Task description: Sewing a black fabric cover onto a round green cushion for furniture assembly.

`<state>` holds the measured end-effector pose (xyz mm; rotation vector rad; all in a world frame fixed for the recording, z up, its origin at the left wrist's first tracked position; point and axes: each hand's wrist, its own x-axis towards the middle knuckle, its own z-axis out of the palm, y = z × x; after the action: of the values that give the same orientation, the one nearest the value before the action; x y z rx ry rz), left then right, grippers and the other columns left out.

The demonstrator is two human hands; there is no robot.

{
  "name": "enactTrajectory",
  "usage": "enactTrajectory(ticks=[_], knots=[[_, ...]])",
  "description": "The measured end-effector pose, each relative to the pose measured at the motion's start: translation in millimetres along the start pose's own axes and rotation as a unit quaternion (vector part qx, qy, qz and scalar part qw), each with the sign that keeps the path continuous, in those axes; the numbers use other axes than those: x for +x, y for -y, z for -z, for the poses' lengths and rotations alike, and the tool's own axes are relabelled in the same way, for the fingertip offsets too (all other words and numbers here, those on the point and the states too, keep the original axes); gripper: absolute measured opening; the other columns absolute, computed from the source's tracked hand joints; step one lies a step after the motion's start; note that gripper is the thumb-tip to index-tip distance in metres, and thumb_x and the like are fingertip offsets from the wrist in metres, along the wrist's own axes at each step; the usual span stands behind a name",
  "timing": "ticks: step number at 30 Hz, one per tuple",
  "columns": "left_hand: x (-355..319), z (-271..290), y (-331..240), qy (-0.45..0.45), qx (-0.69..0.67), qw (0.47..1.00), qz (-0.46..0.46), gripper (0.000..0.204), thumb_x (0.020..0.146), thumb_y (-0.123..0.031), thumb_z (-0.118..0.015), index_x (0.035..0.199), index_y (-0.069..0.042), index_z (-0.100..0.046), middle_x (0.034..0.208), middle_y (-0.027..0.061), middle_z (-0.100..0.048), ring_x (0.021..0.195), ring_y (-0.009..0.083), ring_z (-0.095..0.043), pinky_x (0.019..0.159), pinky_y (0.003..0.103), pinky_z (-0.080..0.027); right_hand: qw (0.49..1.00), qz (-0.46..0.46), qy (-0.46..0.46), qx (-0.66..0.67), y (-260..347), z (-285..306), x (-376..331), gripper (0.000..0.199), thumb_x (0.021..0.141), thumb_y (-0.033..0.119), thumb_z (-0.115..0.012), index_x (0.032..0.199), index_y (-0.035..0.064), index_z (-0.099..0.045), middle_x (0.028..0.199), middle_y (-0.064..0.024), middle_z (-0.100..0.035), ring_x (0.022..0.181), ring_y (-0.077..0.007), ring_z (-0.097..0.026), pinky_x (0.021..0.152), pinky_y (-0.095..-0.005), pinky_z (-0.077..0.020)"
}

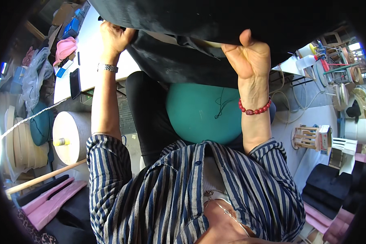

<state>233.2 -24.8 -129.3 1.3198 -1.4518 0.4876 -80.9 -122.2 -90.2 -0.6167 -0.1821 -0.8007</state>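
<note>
A large piece of black fabric (183,67) with a smooth, slightly shiny surface is raised in front of me, and its upper part fills the top of the view. My left hand (116,38), with a metal watch band at the wrist, is closed on the fabric's edge at the left. On the right, my right hand (250,57) has its palm turned toward me and thumb raised against the black fabric; its fingertips are hidden in the folds. A pale strip (162,37) shows between the layers. Below lies a rounded teal surface (207,112) with loose dark thread (220,107) on it.
A white table (85,61) carries a dark phone-like slab (75,83) and a pink item (66,49). At left stand a large pale roll (71,136) and a wooden rod (49,177). Right are a small wooden rack (307,137), a white bottle (306,62) and stacked black pieces (325,189).
</note>
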Motion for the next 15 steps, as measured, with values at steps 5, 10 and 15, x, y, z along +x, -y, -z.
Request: enactTrajectory(ticks=[5,10,15], knots=[[7.0,-3.9,0.1,0.047,0.0,0.999,0.017,0.028,0.078,-0.025,-0.071,0.069,0.001,-0.067,0.06,0.0097,-0.066,0.052,0.0168,-0.064,0.048,0.027,-0.048,0.999,0.023,0.023,-0.002,-3.5,9.2,0.4,0.042,0.069,0.002,-0.076,0.109,0.0095,-0.064,0.115,-0.0049,-0.064,0.116,-0.0236,-0.055,0.106,-0.047,-0.0365],[7.2,-13.6,-5.6,0.066,0.078,0.994,0.025,0.042,0.079,-0.04,-0.071,0.073,0.0,-0.067,0.061,0.0132,-0.065,0.055,0.0239,-0.064,0.057,0.033,-0.051,0.997,0.016,0.073,-0.036,7.7,37.8,5.9,0.048,0.068,0.012,-0.08,0.113,0.0116,-0.063,0.118,-0.0031,-0.063,0.118,-0.0236,-0.053,0.105,-0.048,-0.0364],[3.7,-17.4,-11.1,0.074,0.154,0.984,0.046,0.055,0.082,-0.053,-0.063,0.083,0.002,-0.065,0.081,0.0197,-0.066,0.079,0.0309,-0.063,0.073,0.04,-0.05,0.997,0.032,0.056,-0.041,18.6,48.8,3.1,0.037,0.072,0.007,-0.076,0.107,0.0154,-0.066,0.111,0.0011,-0.065,0.112,-0.021,-0.056,0.103,-0.048,-0.0369]])
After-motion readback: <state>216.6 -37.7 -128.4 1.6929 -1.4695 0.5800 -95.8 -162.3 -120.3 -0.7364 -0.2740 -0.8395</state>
